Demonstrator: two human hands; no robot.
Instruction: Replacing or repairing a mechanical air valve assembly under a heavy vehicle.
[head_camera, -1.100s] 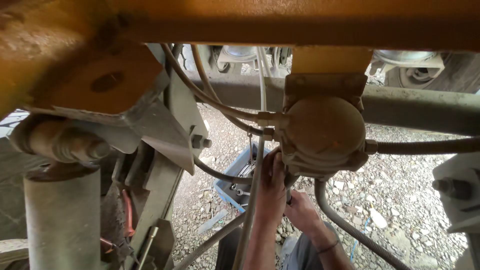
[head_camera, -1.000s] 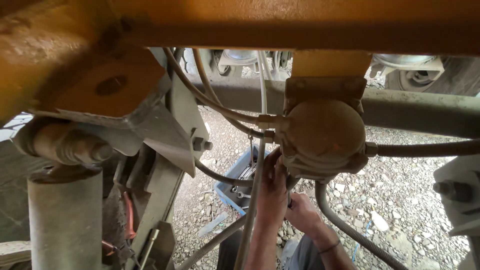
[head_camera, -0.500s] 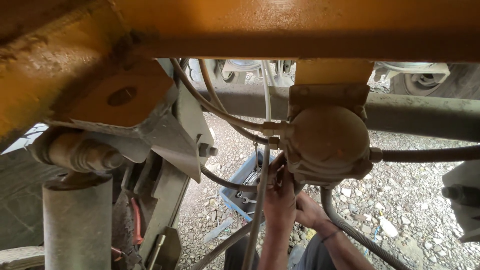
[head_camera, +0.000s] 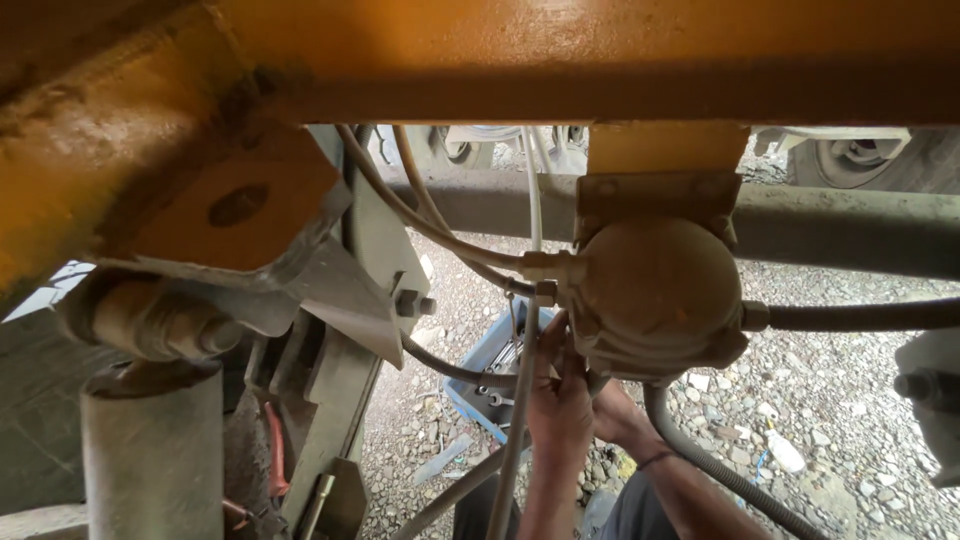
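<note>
**Both hands worked at the underside of the round valve body**

At the left of the frame a rusty cylindrical bush (head_camera: 150, 320) hung under the orange chassis beam (head_camera: 560, 60), with a grey bolted bracket (head_camera: 350, 290) beside it. These lay well apart from the work.

Low in the middle, the left hand (head_camera: 558, 410) reached upward, its fingers bunched at the lower left edge of the round valve body (head_camera: 655, 295), just beside the brass pipe fitting (head_camera: 545, 272) where the pale hoses (head_camera: 440, 225) met it. Its fingers were curled close, but what they pinched was hidden, so the hold cannot be told for sure. The right hand (head_camera: 615, 415) sat just behind it and touched the valve's underside; its fingers were out of sight and its grip cannot be told either.

To do this well, the fingers likely needed to stay square on the fitting and turn without dragging the thin vertical line (head_camera: 520, 400) that crossed the wrist (it ran very near). The blue tool tray (head_camera: 490, 365) lay on the gravel (head_camera: 830, 420) below, near the hands. At the right, a black corrugated hose (head_camera: 860, 315) left the valve sideways.
</note>
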